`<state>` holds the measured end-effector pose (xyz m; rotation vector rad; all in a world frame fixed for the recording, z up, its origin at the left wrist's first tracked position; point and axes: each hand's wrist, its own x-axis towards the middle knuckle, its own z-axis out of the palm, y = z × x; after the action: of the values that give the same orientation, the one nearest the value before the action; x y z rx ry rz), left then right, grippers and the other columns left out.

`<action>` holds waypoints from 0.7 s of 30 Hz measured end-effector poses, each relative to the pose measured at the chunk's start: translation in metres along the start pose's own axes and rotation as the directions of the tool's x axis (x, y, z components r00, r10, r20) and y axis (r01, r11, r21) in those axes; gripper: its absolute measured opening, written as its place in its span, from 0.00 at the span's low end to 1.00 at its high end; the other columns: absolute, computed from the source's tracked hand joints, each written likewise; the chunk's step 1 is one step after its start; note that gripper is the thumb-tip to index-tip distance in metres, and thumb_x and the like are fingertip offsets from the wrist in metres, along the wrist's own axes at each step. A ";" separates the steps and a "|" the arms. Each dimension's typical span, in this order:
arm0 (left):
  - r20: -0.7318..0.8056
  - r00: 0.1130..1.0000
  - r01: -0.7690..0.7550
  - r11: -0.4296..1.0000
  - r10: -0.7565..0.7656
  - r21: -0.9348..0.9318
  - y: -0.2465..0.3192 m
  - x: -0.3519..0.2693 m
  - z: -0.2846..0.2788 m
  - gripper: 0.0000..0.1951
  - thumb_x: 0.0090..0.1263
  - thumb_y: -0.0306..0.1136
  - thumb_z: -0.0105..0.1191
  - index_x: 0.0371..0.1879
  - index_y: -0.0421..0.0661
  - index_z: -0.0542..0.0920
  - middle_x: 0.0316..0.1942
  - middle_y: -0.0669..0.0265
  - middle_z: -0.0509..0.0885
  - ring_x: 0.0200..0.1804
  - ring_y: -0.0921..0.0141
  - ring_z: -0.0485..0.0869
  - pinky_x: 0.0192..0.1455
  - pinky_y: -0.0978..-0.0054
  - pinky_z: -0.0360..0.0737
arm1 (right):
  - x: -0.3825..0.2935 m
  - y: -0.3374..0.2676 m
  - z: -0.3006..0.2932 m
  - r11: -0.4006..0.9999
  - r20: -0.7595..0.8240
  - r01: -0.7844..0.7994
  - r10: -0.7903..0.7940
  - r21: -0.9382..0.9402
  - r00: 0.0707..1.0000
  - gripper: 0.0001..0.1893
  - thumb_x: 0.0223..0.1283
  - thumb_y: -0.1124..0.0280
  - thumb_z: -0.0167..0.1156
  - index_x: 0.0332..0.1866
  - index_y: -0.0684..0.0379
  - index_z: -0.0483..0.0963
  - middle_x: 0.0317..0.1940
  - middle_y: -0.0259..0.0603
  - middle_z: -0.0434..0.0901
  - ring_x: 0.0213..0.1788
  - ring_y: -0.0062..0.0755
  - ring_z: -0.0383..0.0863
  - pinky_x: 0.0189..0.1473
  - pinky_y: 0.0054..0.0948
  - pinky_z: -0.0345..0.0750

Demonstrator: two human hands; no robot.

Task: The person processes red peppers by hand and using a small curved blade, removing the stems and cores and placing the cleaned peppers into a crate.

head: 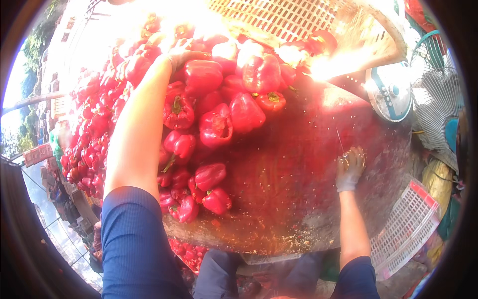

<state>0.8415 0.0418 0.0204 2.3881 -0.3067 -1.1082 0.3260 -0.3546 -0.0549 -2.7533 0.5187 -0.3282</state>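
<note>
My left hand reaches across the heap to its far side, its fingers stretched over the back of a red bell pepper. Glare and the peppers hide part of those fingers, so whether they grip is unclear. More red bell peppers lie piled on the red-stained tabletop; one cored pepper shows a ragged hole. Over the right part of the table, my right hand, in a soiled, pale glove, grips a thin-bladed knife. Its blade points away from me.
Beyond the heap, a tilted plastic basket leans over the table. An electric fan and its white base lie at right. A slotted crate stands lower right. Below the table's front edge are more red pieces. Seeds litter the tabletop.
</note>
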 end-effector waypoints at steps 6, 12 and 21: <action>0.099 0.995 0.011 0.980 -0.031 0.201 -0.015 0.007 -0.004 0.28 0.68 0.38 0.63 0.67 0.72 0.74 0.77 0.62 0.58 0.77 0.56 0.55 0.74 0.57 0.65 | 0.004 0.002 0.002 0.999 -0.043 0.020 -0.019 0.030 0.999 0.18 0.53 0.74 0.69 0.50 0.63 0.76 0.58 0.46 0.77 0.69 0.56 0.69 0.70 0.54 0.66; 0.119 0.993 -0.068 0.914 0.022 0.401 -0.034 -0.011 0.026 0.24 0.67 0.38 0.63 0.62 0.78 0.80 0.80 0.63 0.53 0.81 0.52 0.46 0.80 0.56 0.58 | 0.010 -0.008 -0.005 1.000 -0.019 -0.003 0.003 0.021 1.000 0.16 0.52 0.72 0.69 0.46 0.60 0.77 0.55 0.45 0.77 0.67 0.57 0.71 0.68 0.54 0.68; 0.110 0.993 -0.071 0.939 0.036 0.337 0.015 -0.153 0.156 0.48 0.59 0.60 0.67 0.77 0.54 0.62 0.80 0.43 0.46 0.78 0.42 0.57 0.79 0.56 0.63 | 0.004 -0.002 -0.005 0.999 -0.018 -0.009 0.010 0.051 1.000 0.16 0.52 0.70 0.68 0.46 0.59 0.77 0.54 0.44 0.77 0.67 0.56 0.71 0.68 0.54 0.68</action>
<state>0.6238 0.0370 0.0419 2.6038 -0.6428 -1.2395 0.3290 -0.3559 -0.0489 -2.7005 0.5212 -0.3598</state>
